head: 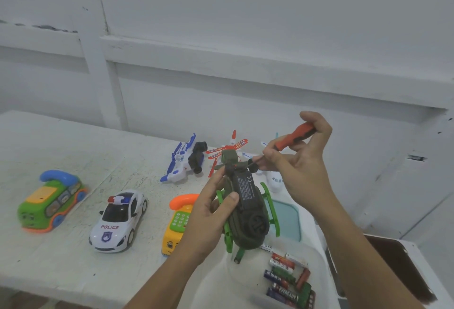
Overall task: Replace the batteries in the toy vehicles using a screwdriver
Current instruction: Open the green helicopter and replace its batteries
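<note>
The green toy helicopter (248, 210) is held belly-up above the near edge of the desk (73, 149). Its dark battery cover faces the camera and its green skids stick out to either side. The left hand (208, 215) wraps round the body from nine o'clock, thumb pressed by the edge of the cover. The right hand (302, 161), at one o'clock of the toy, is clamped on the orange-and-black screwdriver (293, 135), with fingertips steering the shaft toward the far end of the cover (the tip itself is too small to make out).

The toy looks like light, hollow, rigid plastic. Its skids and rotor seem thin enough to snap, so the fuselage is the sensible place to grip. The smooth shell may try to twist under the driver's push.

Loose batteries (287, 281) lie at five o'clock. Out at nine o'clock stand a yellow toy phone (177, 222), then a white police car (118, 220), then a green toy phone (49, 200). A blue-and-white plane (181, 161) sits at eleven, a red-and-white helicopter (228, 149) at twelve, and a white airliner (275, 181) at one.

The desk is white, scuffed and speckled, and it is pushed against a white-painted wall (245, 38) with ledges.
</note>
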The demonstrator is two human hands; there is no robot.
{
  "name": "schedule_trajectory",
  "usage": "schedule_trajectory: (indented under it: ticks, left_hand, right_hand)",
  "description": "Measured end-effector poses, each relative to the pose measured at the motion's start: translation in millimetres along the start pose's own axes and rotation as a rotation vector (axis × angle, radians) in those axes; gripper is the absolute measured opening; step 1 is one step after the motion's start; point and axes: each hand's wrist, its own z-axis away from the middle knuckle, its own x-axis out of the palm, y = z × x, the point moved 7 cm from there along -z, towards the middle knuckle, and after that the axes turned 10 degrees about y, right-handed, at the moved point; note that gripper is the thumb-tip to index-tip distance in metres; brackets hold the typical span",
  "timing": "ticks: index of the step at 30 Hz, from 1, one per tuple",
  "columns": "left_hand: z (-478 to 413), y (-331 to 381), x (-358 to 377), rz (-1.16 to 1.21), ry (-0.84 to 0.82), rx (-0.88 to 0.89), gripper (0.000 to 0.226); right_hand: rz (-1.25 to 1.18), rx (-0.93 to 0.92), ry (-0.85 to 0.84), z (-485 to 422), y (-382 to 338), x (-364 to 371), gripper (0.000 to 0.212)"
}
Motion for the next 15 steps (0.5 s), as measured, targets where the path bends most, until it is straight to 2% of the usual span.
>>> schedule_trajectory:
  ticks: [2,6,11,15]
  left_hand:
    - [-2.8,-1.0,-1.7,-0.050,0.017,0.022,0.044]
    - [-6.7,-4.2,-3.9,-0.103,0.013,0.046,0.058]
    - [-4.5,-8.7,-2.7,-0.142,0.018,0.044,0.051]
    - [-4.1,-8.3,0.0,-0.151,0.020,0.039,0.054]
  right_hand:
    - [0.052,-0.062,-0.022,0.9,-2.3,2.0,0.074]
    - [0.152,-0.095,-0.100,-3.5,-7.9,6.6,0.075]
    - [0.255,0.106,-0.264,-26.7,-0.6,12.7,0.069]
    - [0.195,0.288,-0.320,-37.8,12.7,11.0,0.074]
